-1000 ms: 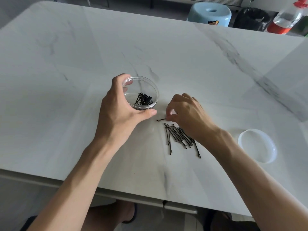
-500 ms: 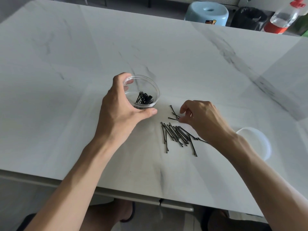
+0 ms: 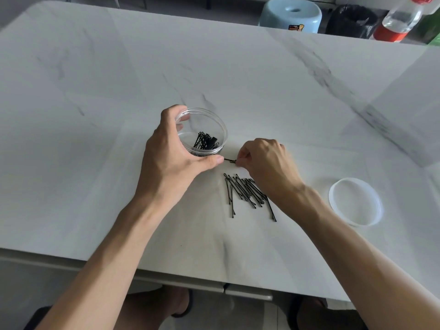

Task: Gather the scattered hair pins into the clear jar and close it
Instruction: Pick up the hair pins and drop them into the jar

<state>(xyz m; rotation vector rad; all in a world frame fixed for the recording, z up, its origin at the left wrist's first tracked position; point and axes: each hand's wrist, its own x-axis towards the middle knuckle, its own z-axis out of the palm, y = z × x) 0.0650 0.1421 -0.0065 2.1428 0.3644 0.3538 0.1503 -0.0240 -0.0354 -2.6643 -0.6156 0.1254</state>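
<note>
Clear jar [image 3: 202,132] on marble table [image 3: 95,163], some pins inside; left hand [image 3: 173,158] wraps its wall. Right hand [image 3: 266,163] pinches one hair pin [image 3: 229,160] beside jar. Loose pins [image 3: 247,194] near; lid [image 3: 356,201] apart, rightward.

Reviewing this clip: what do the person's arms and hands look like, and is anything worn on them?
Both arms are bare to the frame edge: no sleeves in view. The left hand and right hand carry no gloves, and no rings, watch or wristband show. No markings are visible.
</note>
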